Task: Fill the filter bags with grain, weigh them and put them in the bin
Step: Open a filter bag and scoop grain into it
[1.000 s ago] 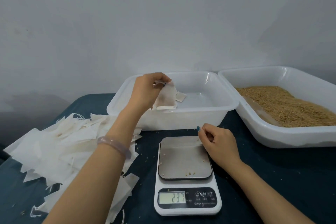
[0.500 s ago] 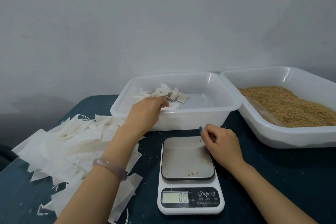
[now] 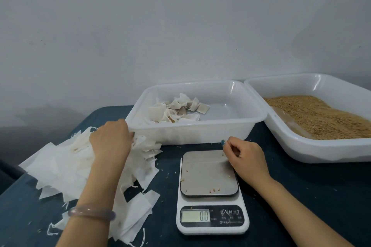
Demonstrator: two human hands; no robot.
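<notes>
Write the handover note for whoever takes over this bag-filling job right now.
Left hand: rests on the pile of empty filter bags; whether it pinches one cannot be seen.
Right hand: fingers curled, at the far right corner of the scale, nothing seen in it.
Scale: platter bare but for stray grains, display reads 0.0.
Done: a cluster of filled bags lies in the left part of the middle bin.
Left: many empty bags to fill from the grain in the right tray, then weigh and bin.
</notes>
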